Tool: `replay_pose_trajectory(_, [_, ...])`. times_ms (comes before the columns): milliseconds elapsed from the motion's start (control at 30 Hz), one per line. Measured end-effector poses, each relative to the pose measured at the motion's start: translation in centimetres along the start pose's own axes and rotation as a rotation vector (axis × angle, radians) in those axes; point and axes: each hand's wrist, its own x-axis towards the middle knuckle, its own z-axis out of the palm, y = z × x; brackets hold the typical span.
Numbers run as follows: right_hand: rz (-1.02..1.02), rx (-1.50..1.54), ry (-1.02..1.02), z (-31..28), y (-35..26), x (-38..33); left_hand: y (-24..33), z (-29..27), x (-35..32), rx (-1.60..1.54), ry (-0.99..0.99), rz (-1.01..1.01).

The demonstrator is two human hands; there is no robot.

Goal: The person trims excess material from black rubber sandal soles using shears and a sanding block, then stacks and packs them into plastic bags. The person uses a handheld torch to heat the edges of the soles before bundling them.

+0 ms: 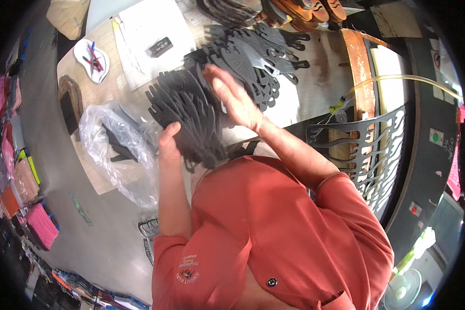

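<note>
A thick stack of black flat cut pieces with finger-like strap ends [183, 106] stands on edge close to my body, over the table's near side. My left hand [169, 142] grips its left side; the thumb shows and the other fingers are hidden behind the pieces. Along the right side of the stack lies my right hand [237, 103], fingers stretched out and flat, palm toward the pieces. Beyond that hand, more black cut pieces [243, 57] are spread in overlapping rows, some with looped ends.
A clear plastic bag [95, 134] with black pieces inside lies left of the stack. Farther back are a white sole-shaped piece [91, 61] with pens, a small black block [161, 47] on paper, and brown pieces [299, 13]. At right hangs a cut-out black sheet [364, 137].
</note>
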Motion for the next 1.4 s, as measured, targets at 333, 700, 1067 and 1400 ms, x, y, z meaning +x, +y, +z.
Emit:
replay_pose_trajectory(333, [-0.146, -0.145, -0.282, -4.2, -1.6, 2.1, -2.9, 3.1, -0.1, 0.264, 0.12, -0.132])
replay_pose_trajectory(700, [0.035, -1.345, 0.005, -27.5, 9.6, 12.0, -3.0, 1.2, 0.4, 0.328, 0.183, -0.045])
replay_pose_trajectory(1067, [0.159, -1.308, 0.067, -25.5, 9.8, 9.8, -4.8, 3.6, 2.1, 0.327, 0.244, 0.038])
replay_pose_trajectory(1400, [0.071, -1.084, 0.229, -26.5, 5.6, 5.8, -5.5, 5.4, 5.6, 0.272, 0.182, 0.073])
